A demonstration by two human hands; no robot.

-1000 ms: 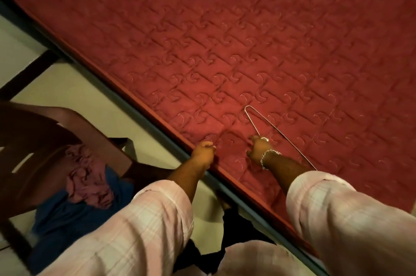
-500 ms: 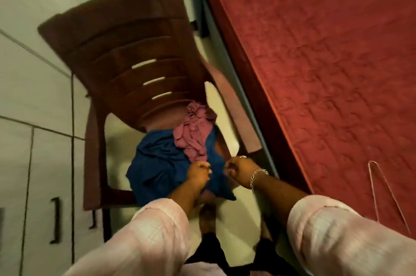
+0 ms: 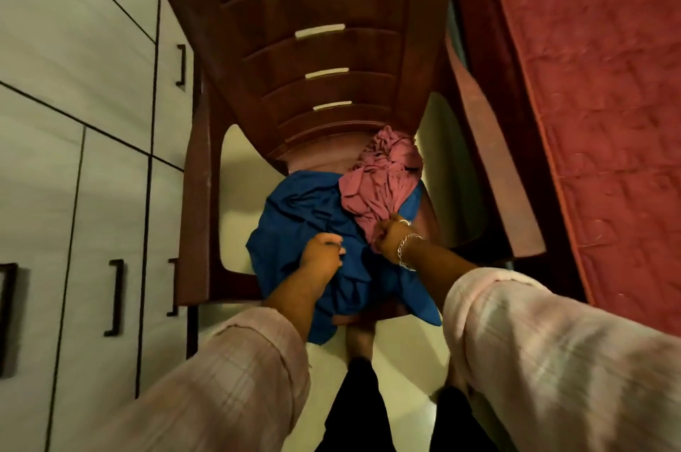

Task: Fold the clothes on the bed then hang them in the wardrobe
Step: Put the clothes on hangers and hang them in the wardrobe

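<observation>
A crumpled blue garment [image 3: 294, 216] lies on the seat of a brown plastic chair [image 3: 324, 46] and hangs over its front edge. A bunched pink garment [image 3: 383, 179] rests on top of it at the right. My left hand [image 3: 322, 254] is closed in a fist on the blue cloth. My right hand [image 3: 392, 239], with a bracelet and a ring, is closed on the lower end of the pink garment. The bed with its red quilted cover [image 3: 604, 120] runs along the right.
White wardrobe doors [image 3: 92, 157] with dark handles fill the left side, close to the chair. The chair stands in the narrow gap between wardrobe and bed. My feet and dark trousers [image 3: 353, 407] are on the pale floor below.
My view swung from the bed to the chair. Both hands left the bed edge and the wire hanger and closed on the clothes on the chair. The hanger is out of sight.
</observation>
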